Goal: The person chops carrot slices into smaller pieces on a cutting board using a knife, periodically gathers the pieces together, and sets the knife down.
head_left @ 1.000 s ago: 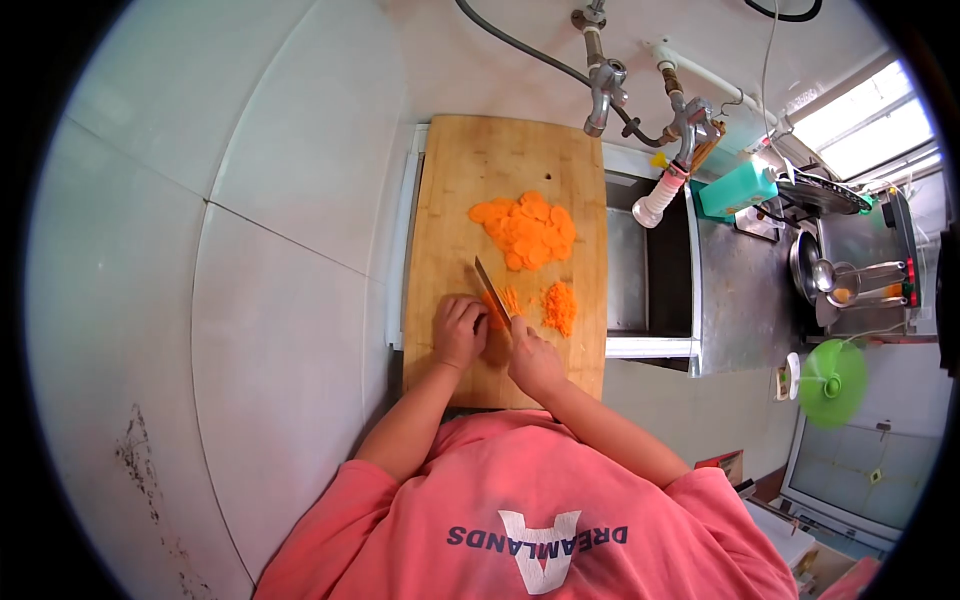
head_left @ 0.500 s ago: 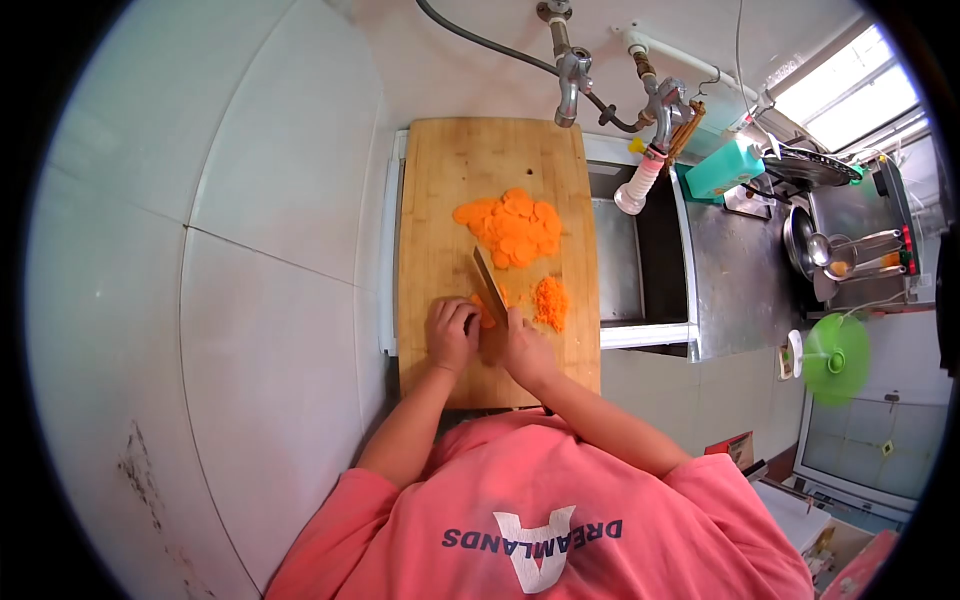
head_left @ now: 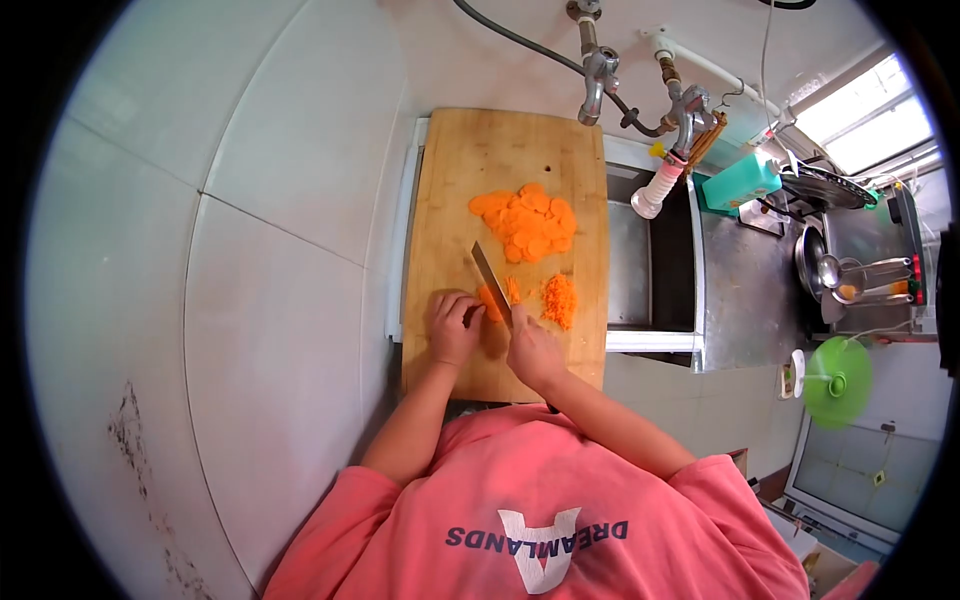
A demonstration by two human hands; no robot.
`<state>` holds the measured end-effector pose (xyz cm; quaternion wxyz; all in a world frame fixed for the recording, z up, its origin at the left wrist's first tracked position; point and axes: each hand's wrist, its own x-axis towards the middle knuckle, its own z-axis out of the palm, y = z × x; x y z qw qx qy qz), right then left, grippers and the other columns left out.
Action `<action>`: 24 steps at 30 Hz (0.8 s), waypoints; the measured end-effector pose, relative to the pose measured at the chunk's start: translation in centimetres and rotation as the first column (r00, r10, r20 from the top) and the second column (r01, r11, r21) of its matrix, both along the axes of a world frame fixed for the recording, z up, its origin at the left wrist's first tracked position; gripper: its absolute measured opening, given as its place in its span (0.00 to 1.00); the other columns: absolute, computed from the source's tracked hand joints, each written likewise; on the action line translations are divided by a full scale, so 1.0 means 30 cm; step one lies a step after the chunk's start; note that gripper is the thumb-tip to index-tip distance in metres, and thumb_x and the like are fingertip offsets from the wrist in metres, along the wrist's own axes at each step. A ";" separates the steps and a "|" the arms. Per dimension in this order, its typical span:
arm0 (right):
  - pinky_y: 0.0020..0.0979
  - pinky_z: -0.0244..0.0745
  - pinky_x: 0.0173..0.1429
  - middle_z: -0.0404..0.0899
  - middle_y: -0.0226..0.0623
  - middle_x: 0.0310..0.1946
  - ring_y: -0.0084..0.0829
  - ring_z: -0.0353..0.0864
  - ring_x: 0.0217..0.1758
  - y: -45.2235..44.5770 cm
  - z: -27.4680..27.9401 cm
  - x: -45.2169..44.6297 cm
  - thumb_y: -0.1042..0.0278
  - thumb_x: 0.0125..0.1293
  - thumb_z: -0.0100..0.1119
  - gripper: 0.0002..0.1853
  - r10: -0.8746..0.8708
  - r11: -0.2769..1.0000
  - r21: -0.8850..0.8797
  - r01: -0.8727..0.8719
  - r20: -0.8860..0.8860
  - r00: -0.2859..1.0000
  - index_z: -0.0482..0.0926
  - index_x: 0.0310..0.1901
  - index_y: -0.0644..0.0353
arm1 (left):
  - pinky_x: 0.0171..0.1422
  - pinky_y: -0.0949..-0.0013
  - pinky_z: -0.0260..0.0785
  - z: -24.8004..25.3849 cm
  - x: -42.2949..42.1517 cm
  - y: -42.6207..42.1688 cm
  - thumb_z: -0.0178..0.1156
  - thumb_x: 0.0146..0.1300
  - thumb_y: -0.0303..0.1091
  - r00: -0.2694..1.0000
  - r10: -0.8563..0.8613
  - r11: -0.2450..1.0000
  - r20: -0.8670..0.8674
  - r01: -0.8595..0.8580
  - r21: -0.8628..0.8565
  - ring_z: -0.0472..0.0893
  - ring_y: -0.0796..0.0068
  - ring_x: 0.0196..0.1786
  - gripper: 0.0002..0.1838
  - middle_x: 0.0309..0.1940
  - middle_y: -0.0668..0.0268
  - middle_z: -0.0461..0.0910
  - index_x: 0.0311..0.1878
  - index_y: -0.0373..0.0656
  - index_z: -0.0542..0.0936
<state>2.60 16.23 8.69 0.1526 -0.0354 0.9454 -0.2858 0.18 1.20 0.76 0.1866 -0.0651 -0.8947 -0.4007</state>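
My right hand point(head_left: 535, 350) is closed around the handle of a kitchen knife point(head_left: 489, 280), its blade slanting up and left over the wooden cutting board point(head_left: 455, 150). Just left of the blade, my left hand point(head_left: 455, 328) has its fingers curled onto a few carrot slices point(head_left: 488, 300). Thin carrot strips point(head_left: 513, 290) lie on the blade's right side. A small heap of finely cut carrot point(head_left: 559, 302) sits further right. Beyond the knife, a larger pile of round carrot slices point(head_left: 525, 222) is spread out. The fingertips and the carrot beneath them are partly hidden.
The board lies across a sink point(head_left: 630, 265), whose open part shows on the right. Taps point(head_left: 600, 80) and a white spout hose point(head_left: 658, 187) hang above. On the steel counter point(head_left: 740, 290) stand a teal bottle point(head_left: 740, 180) and pans. A tiled wall point(head_left: 290, 260) borders the left.
The view has shifted slightly. More thin carrot strips now show to the right of the blade. Both hands stay in about the same place on the board.
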 end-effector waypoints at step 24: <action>0.50 0.75 0.35 0.76 0.57 0.34 0.57 0.79 0.33 -0.034 -0.007 -0.016 0.80 0.50 0.52 0.19 0.043 0.996 0.076 -0.044 0.012 0.999 0.61 0.45 0.63 | 0.47 0.61 0.69 0.002 -0.013 -0.009 0.64 0.44 0.22 0.995 -0.090 0.995 -0.045 0.089 -0.041 0.75 0.59 0.40 0.09 0.34 0.64 0.79 0.32 0.42 0.80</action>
